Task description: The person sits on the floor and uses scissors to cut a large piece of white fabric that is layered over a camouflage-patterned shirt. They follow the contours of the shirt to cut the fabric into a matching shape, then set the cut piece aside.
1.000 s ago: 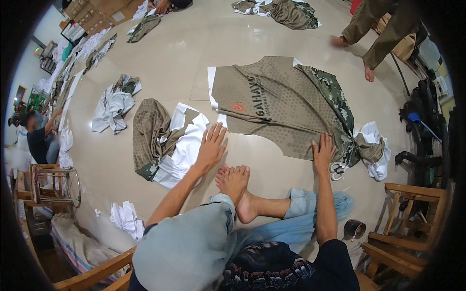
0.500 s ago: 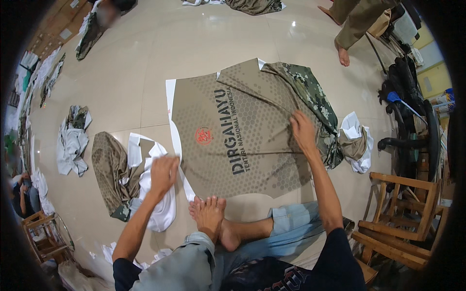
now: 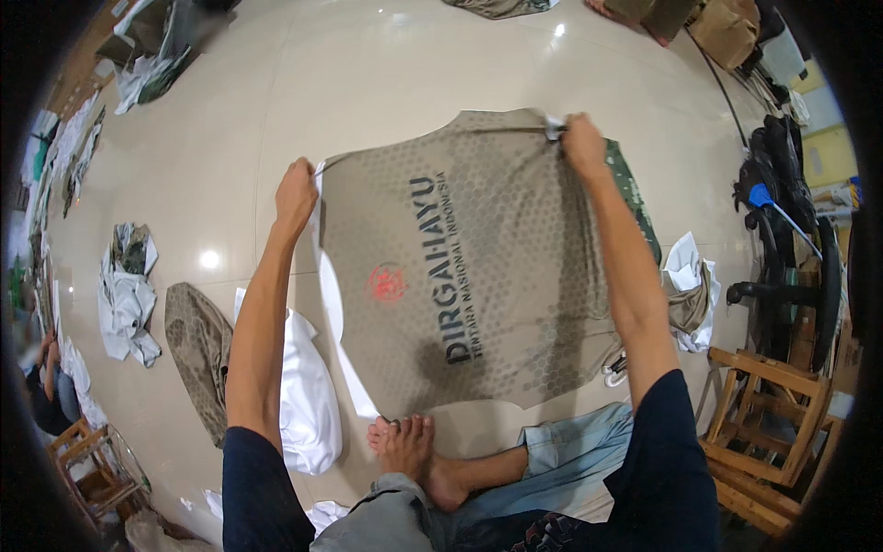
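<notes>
A tan fabric panel (image 3: 497,239) with a hexagon pattern, dark lettering and a small red emblem lies spread on the floor before me. My left hand (image 3: 297,191) grips its far left corner, by the white edge strip. At the far right, my right hand (image 3: 587,147) pinches the panel's edge, where a bit of white underside shows. Beneath that right side, a green camouflage piece (image 3: 635,189) sticks out. The toes of my bare foot (image 3: 403,442) rest at the panel's near left corner.
Left of the panel lie a bunched tan piece (image 3: 198,345), white cloth (image 3: 308,396) and a crumpled pale bundle (image 3: 129,294). Another bundle (image 3: 688,294) sits to the right. Wooden frames (image 3: 768,414) and a black chair base (image 3: 782,290) stand at the right edge.
Both hands have moved away from me to the panel's far corners and closed on them. The right side lies flatter, covering most of the camouflage piece. A standing person's legs have shifted at the top right.
</notes>
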### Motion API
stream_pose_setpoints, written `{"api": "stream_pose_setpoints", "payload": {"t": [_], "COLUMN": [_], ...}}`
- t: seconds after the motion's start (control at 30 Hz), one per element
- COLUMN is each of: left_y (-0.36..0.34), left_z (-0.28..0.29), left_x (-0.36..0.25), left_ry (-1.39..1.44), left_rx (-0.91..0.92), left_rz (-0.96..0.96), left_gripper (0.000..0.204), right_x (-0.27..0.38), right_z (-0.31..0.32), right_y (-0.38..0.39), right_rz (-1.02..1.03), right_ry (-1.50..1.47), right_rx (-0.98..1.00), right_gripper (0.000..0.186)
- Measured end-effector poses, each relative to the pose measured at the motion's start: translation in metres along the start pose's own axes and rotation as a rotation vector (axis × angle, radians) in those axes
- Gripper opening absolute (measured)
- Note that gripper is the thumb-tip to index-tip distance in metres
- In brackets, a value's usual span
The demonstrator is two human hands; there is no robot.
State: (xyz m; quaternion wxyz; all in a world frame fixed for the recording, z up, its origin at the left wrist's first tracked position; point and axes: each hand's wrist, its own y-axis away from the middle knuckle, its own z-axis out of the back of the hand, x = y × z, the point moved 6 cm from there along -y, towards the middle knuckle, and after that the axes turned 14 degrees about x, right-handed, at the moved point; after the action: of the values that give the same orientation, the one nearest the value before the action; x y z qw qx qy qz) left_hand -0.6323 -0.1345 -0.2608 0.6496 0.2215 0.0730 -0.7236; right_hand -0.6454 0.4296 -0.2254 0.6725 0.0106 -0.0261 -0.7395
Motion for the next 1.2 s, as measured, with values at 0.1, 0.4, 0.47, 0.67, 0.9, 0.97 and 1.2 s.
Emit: {"api": "stream_pose_setpoints", "payload": {"t": [0.1,0.4,0.47,0.67,0.9,0.97,1.2], "left_y": [-0.009,0.027,0.07,0.233,0.333,0.343,0.337], "left_z": [0.013,0.097,0.104,0.041,-0.058,-0.076,-0.068], "left_x": [-0.028,-0.069,-0.071,-0.059,-0.028,-0.03,-0.028], "left_ry": [0.019,0.491,0.521,1.047,1.488,1.769,0.983], "left_rx": [-0.084,-0.304,-0.373,-0.256,-0.117,-0.037,-0.049], "left_rz": [-0.102,-0.133,-0.229,0.002,0.077,0.143,0.223], "left_gripper": [0.014,0.017,0.022,0.015,0.02,0.032,0.063], "right_x": [-0.065,-0.162,-0.168,-0.166,-0.192,-0.185,-0.097], "right_z": [0.024,0.111,0.112,0.075,-0.062,-0.067,-0.063], "right_y": [-0.004,0.052,0.102,0.293,0.417,0.426,0.432], "right_rz": [-0.149,0.006,-0.046,-0.415,-0.457,-0.462,-0.722], "right_ry": [-0.149,-0.526,-0.591,-0.808,-1.383,-1.545,-1.574], "right_rx": [-0.126,-0.454,-0.473,-0.28,-0.289,-0.334,-0.322], "right_gripper": [0.021,0.025,0.032,0.039,0.038,0.046,0.08]}}
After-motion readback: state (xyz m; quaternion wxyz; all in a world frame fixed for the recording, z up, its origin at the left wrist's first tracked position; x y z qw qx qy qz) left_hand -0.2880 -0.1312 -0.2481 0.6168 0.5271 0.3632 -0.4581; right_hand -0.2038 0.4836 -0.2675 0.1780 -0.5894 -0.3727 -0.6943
